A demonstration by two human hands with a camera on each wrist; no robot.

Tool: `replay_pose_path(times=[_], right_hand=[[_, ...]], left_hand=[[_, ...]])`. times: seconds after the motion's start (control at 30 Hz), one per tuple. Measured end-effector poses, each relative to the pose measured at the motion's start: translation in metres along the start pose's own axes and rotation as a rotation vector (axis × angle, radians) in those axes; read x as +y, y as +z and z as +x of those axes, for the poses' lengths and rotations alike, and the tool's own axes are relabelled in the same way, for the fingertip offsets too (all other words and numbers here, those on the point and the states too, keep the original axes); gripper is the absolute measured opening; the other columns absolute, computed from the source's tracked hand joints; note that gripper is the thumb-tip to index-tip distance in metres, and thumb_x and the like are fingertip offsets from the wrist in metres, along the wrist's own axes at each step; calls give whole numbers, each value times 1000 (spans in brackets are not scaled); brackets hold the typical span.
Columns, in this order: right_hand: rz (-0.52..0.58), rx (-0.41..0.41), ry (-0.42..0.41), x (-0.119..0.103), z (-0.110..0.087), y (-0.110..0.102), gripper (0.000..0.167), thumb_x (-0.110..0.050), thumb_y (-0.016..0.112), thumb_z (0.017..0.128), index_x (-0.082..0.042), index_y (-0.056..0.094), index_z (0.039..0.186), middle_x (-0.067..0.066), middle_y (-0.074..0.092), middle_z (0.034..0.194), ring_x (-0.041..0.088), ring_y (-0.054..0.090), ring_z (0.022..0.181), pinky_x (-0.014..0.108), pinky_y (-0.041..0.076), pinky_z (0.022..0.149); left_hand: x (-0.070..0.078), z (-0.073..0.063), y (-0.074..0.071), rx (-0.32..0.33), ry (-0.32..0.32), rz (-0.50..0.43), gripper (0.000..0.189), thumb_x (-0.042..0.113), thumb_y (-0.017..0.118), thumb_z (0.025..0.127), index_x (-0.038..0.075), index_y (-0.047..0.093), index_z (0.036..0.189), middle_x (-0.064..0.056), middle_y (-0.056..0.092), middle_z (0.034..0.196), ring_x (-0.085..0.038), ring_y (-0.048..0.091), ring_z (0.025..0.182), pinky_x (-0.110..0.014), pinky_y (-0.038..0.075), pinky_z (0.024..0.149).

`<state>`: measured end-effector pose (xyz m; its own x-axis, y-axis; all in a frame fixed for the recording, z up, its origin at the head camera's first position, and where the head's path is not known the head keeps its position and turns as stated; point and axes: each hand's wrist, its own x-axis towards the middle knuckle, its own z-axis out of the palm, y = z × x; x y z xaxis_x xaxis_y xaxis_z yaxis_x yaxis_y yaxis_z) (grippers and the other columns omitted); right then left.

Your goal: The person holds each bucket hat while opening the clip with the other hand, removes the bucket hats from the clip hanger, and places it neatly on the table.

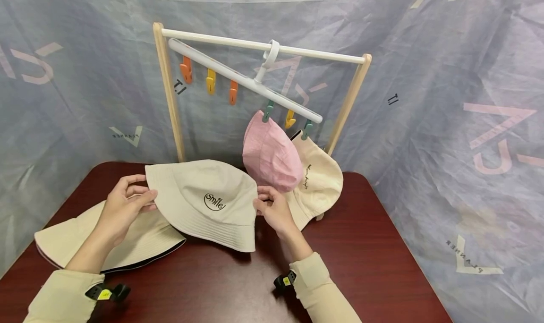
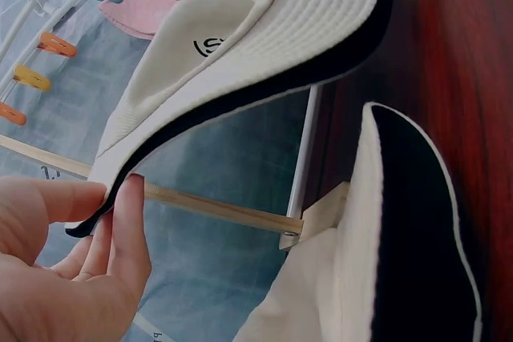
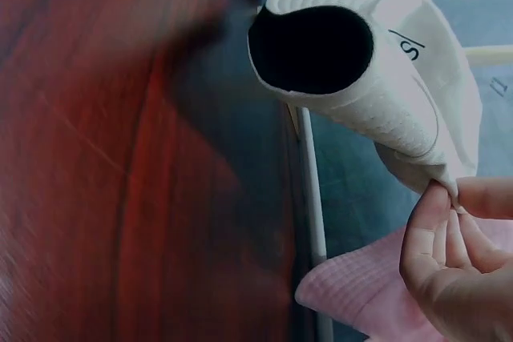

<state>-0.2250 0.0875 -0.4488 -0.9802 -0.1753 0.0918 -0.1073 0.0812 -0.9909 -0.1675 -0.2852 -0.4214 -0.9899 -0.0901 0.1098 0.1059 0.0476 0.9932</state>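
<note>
A pale bucket hat (image 1: 214, 195) with "smile" lettering is held up over the table between both hands. My left hand (image 1: 125, 202) pinches its brim at the left end, thumb and fingers on either side of the edge in the left wrist view. At the opposite end, my right hand (image 1: 274, 209) pinches the fabric between thumb and fingertips. The hat's dark lining (image 3: 321, 50) shows in the right wrist view. Below my left forearm lies a second cream hat (image 1: 140, 238) with a dark underside, partly covered by that arm.
Behind stands a wooden rack (image 1: 167, 91), its white bar carrying a tilted clip hanger (image 1: 242, 80). A pink hat (image 1: 272, 153) and a cream hat (image 1: 320, 176) hang from green clips on its lower right side. Orange and yellow clips (image 1: 210, 81) line the raised left side.
</note>
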Motion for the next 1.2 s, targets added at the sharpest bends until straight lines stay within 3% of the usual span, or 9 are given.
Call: replay_pose_path(times=[0.23, 0.47, 0.73, 0.9, 1.2], right_hand=[[-125, -18, -60, -8, 10, -2, 35, 6, 68, 95, 6, 68, 130, 21, 72, 102, 14, 65, 78, 44, 65, 76], [-295, -26, -98, -13, 19, -3, 33, 2, 68, 96, 2, 70, 129, 15, 74, 99, 12, 66, 78, 33, 64, 69], [-493, -32, -166, -19, 28, -2, 33, -2, 69, 96, -1, 72, 128, 11, 77, 98, 18, 72, 83, 24, 59, 68], [-548, -67, -206, -24, 35, -2, 32, 0, 68, 94, 1, 73, 126, 13, 77, 98, 22, 73, 86, 28, 59, 75], [-675, -119, -236, -34, 44, -2, 33, 0, 68, 94, 0, 74, 126, 11, 78, 97, 21, 72, 87, 29, 57, 78]], left_hand=[[-3, -3, -4, -55, -30, 33, 71, 8, 67, 105, 4, 18, 157, -4, 56, 104, -9, 72, 84, -26, 64, 77], [-8, -5, -6, -124, -66, 143, 81, 8, 61, 108, 1, -1, 161, -13, 53, 113, -9, 71, 89, -29, 64, 82], [-13, -9, -9, -141, -63, 165, 70, 13, 54, 112, 0, 1, 156, -10, 60, 106, -11, 70, 88, -30, 64, 82], [-15, -11, -11, -156, -74, 173, 68, 12, 52, 113, 1, 0, 154, -10, 61, 103, -12, 72, 85, -30, 64, 81], [-17, -13, -12, -144, -100, 40, 65, 5, 59, 109, 13, 6, 147, -11, 62, 91, -22, 77, 78, -29, 65, 75]])
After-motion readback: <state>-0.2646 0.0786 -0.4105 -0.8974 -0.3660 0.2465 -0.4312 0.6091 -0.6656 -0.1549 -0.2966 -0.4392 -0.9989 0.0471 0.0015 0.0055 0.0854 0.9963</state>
